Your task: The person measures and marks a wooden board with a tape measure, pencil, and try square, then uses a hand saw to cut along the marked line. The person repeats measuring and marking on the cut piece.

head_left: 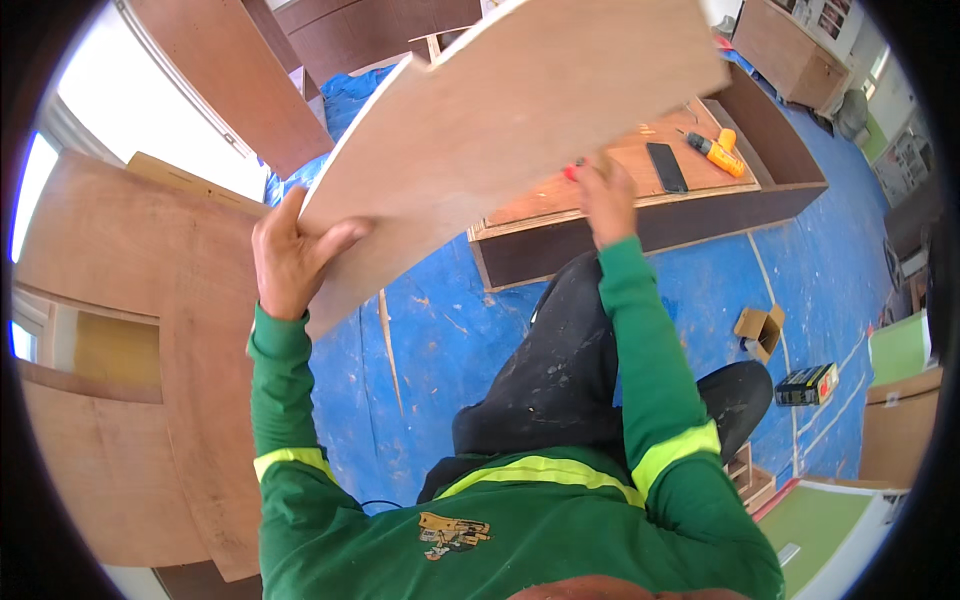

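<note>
A large pale wooden panel (pixel 500 110) is raised in front of me at a slant, with a notch in its upper edge. My left hand (pixel 288 255) grips its lower left end, thumb on the face and fingers round the edge. My right hand (pixel 607 198) is closed beside the panel's lower edge. A small red thing (pixel 572 171) shows at its fingertips; most of it is hidden, so its kind is unclear. Behind the panel lies a low dark-sided wooden box (pixel 650 222) with a plywood top, carrying a black phone (pixel 667 167) and a yellow cordless drill (pixel 716 153).
Blue sheeting (pixel 430 340) covers the floor. At my left stands a big wooden panel (pixel 110 250) with a rectangular opening. To the right are an open cardboard box (pixel 760 330) and a small black-and-yellow box (pixel 806 384). Another board (pixel 220 70) leans at the far left.
</note>
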Tool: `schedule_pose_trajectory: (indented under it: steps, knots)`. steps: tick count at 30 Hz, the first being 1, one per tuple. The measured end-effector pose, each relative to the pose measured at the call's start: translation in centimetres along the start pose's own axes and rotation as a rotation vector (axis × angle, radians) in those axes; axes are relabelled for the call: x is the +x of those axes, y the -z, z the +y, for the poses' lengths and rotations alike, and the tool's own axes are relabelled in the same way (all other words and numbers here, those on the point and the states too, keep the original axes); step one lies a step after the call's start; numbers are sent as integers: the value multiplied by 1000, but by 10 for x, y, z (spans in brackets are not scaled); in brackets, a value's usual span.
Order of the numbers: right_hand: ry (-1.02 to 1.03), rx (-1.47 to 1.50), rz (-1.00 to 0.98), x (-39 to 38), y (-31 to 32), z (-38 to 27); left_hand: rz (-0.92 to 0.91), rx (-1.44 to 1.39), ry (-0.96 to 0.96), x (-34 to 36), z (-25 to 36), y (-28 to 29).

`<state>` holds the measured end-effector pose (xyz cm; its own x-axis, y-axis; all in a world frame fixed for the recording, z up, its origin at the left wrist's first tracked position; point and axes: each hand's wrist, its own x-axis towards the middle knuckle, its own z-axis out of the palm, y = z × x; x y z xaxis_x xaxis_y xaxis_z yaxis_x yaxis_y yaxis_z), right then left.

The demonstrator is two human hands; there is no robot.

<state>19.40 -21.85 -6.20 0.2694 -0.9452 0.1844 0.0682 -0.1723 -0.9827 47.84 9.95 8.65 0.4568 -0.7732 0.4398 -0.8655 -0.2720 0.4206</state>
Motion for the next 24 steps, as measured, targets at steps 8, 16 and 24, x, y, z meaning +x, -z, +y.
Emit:
schedule_pose_trajectory:
  steps: [8,16,24]
  knots:
    - [256,382,399,-137,215,-65,-40,-240,-307,67,22,-59]
    - [292,47,695,-244,302,-92,-16,239,-574,124,4,-178]
    - [289,96,842,-266,311,-82,-150,158,-708,140,69,-293]
